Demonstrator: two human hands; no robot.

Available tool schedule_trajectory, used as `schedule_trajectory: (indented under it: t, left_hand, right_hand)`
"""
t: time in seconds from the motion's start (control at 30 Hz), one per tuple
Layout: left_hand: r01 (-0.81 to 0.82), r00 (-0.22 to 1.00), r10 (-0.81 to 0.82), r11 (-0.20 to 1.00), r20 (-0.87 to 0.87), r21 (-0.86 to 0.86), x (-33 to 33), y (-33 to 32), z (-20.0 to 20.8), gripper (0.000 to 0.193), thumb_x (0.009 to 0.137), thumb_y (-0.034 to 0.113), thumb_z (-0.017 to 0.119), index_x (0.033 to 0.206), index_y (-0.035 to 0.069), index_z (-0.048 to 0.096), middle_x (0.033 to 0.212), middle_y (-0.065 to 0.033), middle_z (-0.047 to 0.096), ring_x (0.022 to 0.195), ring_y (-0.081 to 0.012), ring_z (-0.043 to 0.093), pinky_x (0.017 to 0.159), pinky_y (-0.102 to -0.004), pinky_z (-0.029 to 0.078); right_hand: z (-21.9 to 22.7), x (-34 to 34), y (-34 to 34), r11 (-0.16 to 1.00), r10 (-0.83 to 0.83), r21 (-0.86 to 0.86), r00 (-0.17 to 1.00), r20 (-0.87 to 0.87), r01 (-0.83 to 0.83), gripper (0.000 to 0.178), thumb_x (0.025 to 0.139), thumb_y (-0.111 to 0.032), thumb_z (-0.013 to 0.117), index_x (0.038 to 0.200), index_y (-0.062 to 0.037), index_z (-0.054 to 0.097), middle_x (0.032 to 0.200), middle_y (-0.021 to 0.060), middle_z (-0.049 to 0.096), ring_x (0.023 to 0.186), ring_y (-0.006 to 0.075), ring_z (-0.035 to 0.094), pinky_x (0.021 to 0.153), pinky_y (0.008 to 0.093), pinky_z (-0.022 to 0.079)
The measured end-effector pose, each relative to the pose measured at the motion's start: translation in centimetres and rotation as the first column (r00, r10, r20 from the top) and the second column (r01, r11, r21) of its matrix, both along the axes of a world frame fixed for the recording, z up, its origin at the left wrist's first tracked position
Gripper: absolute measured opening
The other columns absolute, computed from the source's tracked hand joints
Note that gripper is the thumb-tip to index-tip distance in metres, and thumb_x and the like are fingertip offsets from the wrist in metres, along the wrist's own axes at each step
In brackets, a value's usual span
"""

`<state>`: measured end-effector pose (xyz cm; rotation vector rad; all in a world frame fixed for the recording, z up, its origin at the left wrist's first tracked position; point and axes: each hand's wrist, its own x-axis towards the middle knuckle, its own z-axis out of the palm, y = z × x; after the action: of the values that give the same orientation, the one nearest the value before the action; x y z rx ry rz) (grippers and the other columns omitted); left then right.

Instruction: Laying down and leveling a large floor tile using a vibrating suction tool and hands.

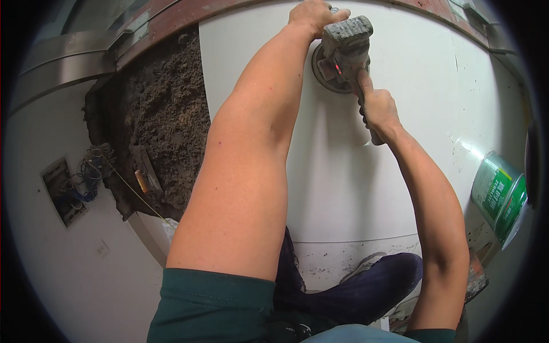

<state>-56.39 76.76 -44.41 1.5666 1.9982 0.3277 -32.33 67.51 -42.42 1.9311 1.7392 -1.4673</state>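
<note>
My right hand [380, 108] is wrapped round the handle of a grey, dust-caked handheld power tool [349, 57], which looks like a tile vibrator. Its round dark base rests on a large white tile [400, 166], and a small red light glows on its side. Farther out, my left hand [311, 18] is at the tile's far part, just left of the tool's top. Its fingers are curled and its thumb points right. A small shiny bit shows by those fingers, but what they hold is mostly hidden.
Left of the tile lies rough dark mortar [171, 108], with a trowel [144, 171] on it. Loose wires [94, 171] hang from an opened wall box [60, 188]. A green-labelled plastic bucket [494, 191] stands at the right. A reddish beam [171, 23] crosses the far side.
</note>
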Motion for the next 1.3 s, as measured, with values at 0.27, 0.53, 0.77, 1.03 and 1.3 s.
schedule_trajectory:
  t: [0.27, 0.53, 0.77, 1.03, 1.3]
  left_hand:
    - [0.063, 0.978, -0.025, 0.982, -0.207, 0.178, -3.1, 2.3, -3.1, 0.070, 0.086, 0.072, 0.057, 0.083, 0.005, 0.077, 0.086, -0.0206, 0.073, 0.080, -0.0345, 0.070, 0.072, -0.0481, 0.053]
    - [-0.006, 0.999, 0.009, 0.998, -0.033, 0.069, 0.0, 0.6, -1.6, 0.070, 0.088, 0.070, 0.057, 0.094, 0.003, 0.077, 0.093, -0.0245, 0.073, 0.095, -0.0373, 0.071, 0.086, -0.0453, 0.052]
    - [0.051, 0.994, -0.041, 0.994, -0.101, 0.100, 1.4, 0.9, -0.2, 0.062, 0.089, 0.065, 0.057, 0.099, 0.007, 0.077, 0.095, -0.0210, 0.074, 0.096, -0.0362, 0.071, 0.088, -0.0441, 0.052]
    - [-0.056, 0.995, 0.057, 0.998, -0.079, 0.012, 0.8, -0.2, 0.9, 0.062, 0.090, 0.064, 0.055, 0.098, 0.007, 0.077, 0.098, -0.0220, 0.073, 0.099, -0.0381, 0.070, 0.088, -0.0440, 0.052]
    - [0.579, 0.810, -0.537, 0.796, -0.236, 0.174, -4.1, 2.2, -10.3, 0.036, 0.092, 0.026, 0.069, 0.125, 0.012, 0.069, 0.096, -0.0059, 0.076, 0.083, -0.0163, 0.071, 0.075, -0.0326, 0.057]
  right_hand:
    - [-0.7, -0.2, 0.2, 0.994, -0.019, 0.109, 0.999, -0.044, 0.024, 0.095, 0.088, -0.088, 0.036, 0.070, 0.0003, 0.067, 0.060, 0.0081, 0.055, 0.054, 0.0192, 0.056, 0.049, 0.0383, 0.046]
    - [3.8, 0.7, 0.3, 1.000, -0.028, 0.011, 1.000, -0.009, 0.028, 0.101, 0.091, -0.083, 0.036, 0.111, 0.0103, 0.070, 0.106, 0.0298, 0.071, 0.108, 0.0418, 0.068, 0.095, 0.0464, 0.052]
    - [4.2, 0.8, 1.0, 0.998, -0.034, -0.049, 0.999, -0.015, 0.034, 0.104, 0.089, -0.086, 0.035, 0.114, 0.0085, 0.070, 0.111, 0.0267, 0.071, 0.112, 0.0392, 0.067, 0.096, 0.0460, 0.051]
    - [4.2, -0.3, -0.1, 0.999, -0.027, -0.031, 1.000, -0.013, 0.026, 0.103, 0.089, -0.086, 0.036, 0.117, 0.0074, 0.069, 0.113, 0.0257, 0.071, 0.113, 0.0389, 0.067, 0.096, 0.0458, 0.051]
    - [1.9, 1.9, -0.6, 0.994, -0.098, -0.046, 0.994, -0.046, 0.095, 0.083, 0.092, -0.074, 0.042, 0.119, -0.0015, 0.072, 0.119, 0.0210, 0.071, 0.118, 0.0349, 0.066, 0.100, 0.0433, 0.051]
